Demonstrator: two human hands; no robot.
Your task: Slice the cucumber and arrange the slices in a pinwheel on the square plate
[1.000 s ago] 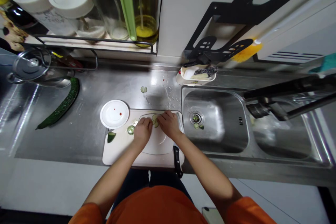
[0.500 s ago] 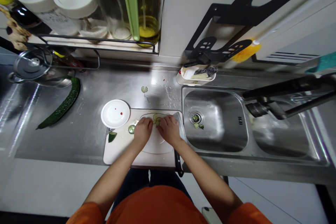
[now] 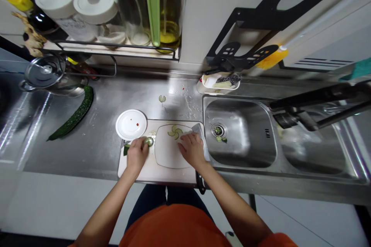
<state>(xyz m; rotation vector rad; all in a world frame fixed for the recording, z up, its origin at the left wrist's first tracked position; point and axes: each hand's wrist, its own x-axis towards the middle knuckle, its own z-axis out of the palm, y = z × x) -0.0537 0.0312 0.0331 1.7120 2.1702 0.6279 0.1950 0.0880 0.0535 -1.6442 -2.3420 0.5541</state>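
Observation:
On a white cutting board (image 3: pixel 174 176) lies a white squarish plate (image 3: pixel 171 158). Thin cucumber pieces (image 3: pixel 175 132) are fanned out in a pinwheel near its far edge. My left hand (image 3: pixel 137 153) is at the board's left side, fingers pinched at the edge of a round cucumber slice (image 3: pixel 149 141). Partly hidden behind that hand is a dark green cucumber chunk (image 3: pixel 126 149). My right hand (image 3: pixel 192 149) hovers or rests over the plate's right side, fingers apart, holding nothing. Beneath and beside it lies a kitchen knife (image 3: pixel 200 183), black handle toward me.
A round white dish (image 3: pixel 131 124) with red bits touches the board's far left. A whole cucumber (image 3: pixel 74 117) lies left, by a lidded pot (image 3: pixel 45 71). Right is a sink (image 3: pixel 240 135) with scraps at the drain. A cucumber piece (image 3: pixel 162 98) stands behind the board.
My left hand has left the pinwheel and moved left to the round cucumber slice. My right hand has drawn back slightly from the pinwheel, its fingers now apart.

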